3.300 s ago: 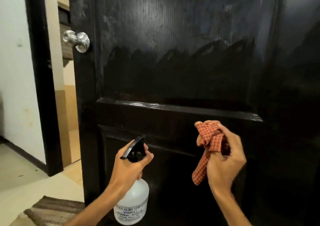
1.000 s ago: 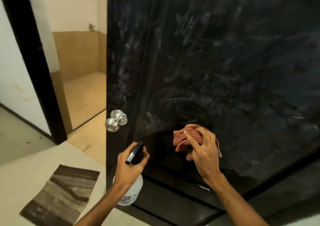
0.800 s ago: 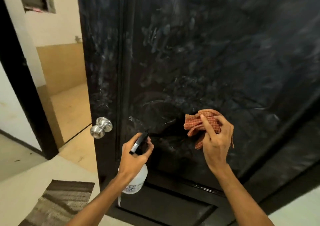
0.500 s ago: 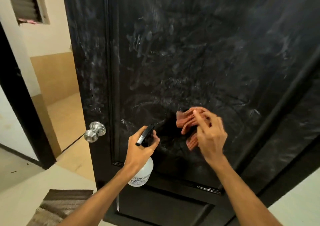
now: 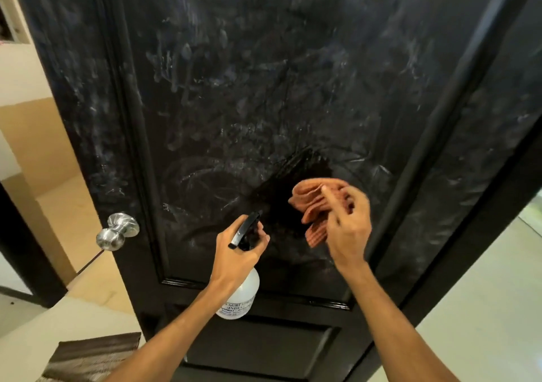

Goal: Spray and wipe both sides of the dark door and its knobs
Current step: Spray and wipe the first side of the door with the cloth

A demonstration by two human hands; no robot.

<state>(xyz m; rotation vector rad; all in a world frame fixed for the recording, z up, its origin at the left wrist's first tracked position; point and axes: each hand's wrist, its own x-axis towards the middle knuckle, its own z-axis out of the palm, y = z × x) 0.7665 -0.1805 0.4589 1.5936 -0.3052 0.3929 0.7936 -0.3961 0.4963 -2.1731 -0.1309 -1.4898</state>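
Now right hand [image 5: 347,229] presses bunched orange cloth [image 5: 315,205] against streaky dark door [image 5: 264,88]; left hand [image 5: 237,260] grips spray bottle [image 5: 242,296]; knob [image 5: 117,232] at left.

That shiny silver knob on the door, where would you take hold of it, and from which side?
Probably best to wrap the fingers around the rounded ball end of the knob, coming straight at it from this side of the door. The ball juts out on a narrower neck, so fingers can curl behind it.
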